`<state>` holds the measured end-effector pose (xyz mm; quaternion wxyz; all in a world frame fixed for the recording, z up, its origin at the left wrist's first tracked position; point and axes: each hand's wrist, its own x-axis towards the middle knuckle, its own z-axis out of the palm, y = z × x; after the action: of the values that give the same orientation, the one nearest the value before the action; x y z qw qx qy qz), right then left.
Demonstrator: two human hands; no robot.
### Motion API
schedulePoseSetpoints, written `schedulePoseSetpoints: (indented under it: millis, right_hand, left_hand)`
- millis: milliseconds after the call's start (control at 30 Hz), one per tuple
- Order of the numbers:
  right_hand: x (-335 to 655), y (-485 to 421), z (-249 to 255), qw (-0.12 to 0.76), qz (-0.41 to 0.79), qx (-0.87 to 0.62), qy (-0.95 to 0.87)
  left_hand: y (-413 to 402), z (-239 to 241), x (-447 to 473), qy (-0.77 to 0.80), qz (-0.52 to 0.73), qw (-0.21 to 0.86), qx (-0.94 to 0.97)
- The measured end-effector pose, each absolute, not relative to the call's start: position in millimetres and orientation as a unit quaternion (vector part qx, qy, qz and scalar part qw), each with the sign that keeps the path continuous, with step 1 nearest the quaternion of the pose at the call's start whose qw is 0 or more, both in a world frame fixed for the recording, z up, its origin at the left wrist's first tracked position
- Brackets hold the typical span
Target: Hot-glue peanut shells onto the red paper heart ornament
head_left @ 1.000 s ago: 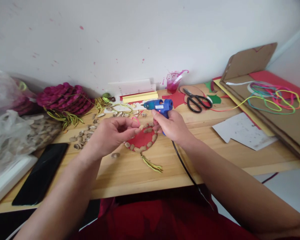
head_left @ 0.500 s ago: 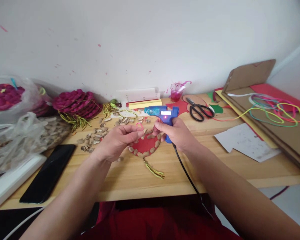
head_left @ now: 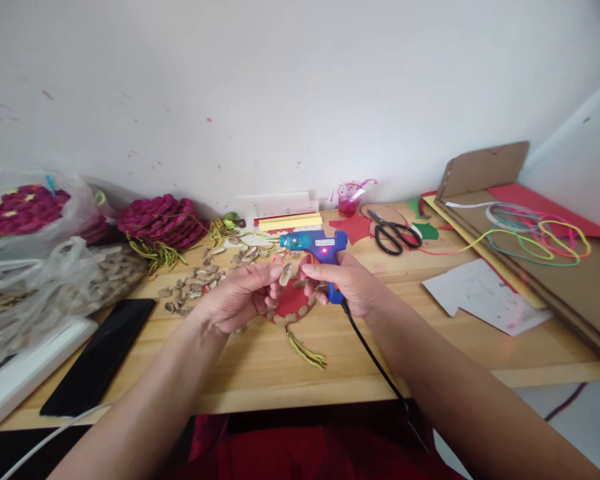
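Blue plastic catches my eye first: a glue gun [head_left: 325, 250] with a small light glowing on its side, held in the right hand [head_left: 355, 283] of the person working at the wooden surface [head_left: 260, 380]. Those fingers are curled firmly round the handle, and the translucent front half of the tool points across to the left. From the foot of the handle a black cord [head_left: 375, 357] runs down over the near edge. Opposite, the left hand [head_left: 237, 293] has thumb and forefinger pinched on a nutshell [head_left: 285, 274], lifted just beside the tool, with a pink loop [head_left: 277, 261] close by those fingertips; I can't tell whether they touch it. Below and between both hands lies a red disc [head_left: 291, 303], partly hidden, its visible rim set with more shells, and a yellow-green tassel [head_left: 307, 350] trails from its near side. Loose shells [head_left: 197, 280] are strewn beyond the left wrist, near a clear plastic bag [head_left: 70, 263] and a stack of purple rounds [head_left: 163, 220]. Black-handled scissors [head_left: 394, 235] rest beyond the right hand, near some red paper [head_left: 353, 229]. Over on the right, bright cords [head_left: 540, 233] sprawl across cardboard [head_left: 590, 280], while a black phone [head_left: 100, 357] lies flat by the left forearm
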<state>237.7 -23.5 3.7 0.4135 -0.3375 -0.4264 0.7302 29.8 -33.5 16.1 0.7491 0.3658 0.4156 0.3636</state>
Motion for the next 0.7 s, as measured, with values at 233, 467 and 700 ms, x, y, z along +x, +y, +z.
schedulePoseSetpoints:
  millis: [233, 467, 700]
  right_hand:
    - [236, -25, 3, 0.404, 0.738, -0.327, -0.431]
    - [236, -24, 3, 0.404, 0.745, -0.319, -0.424]
    - [236, -24, 3, 0.412, 0.742, -0.331, -0.412]
  left_hand:
    - [-35, 15, 42, 0.386, 0.393, 0.747, 0.373]
    - [-39, 12, 52, 0.387, 0.429, 0.724, 0.376]
    - [-43, 8, 64, 0.391, 0.471, 0.714, 0.341]
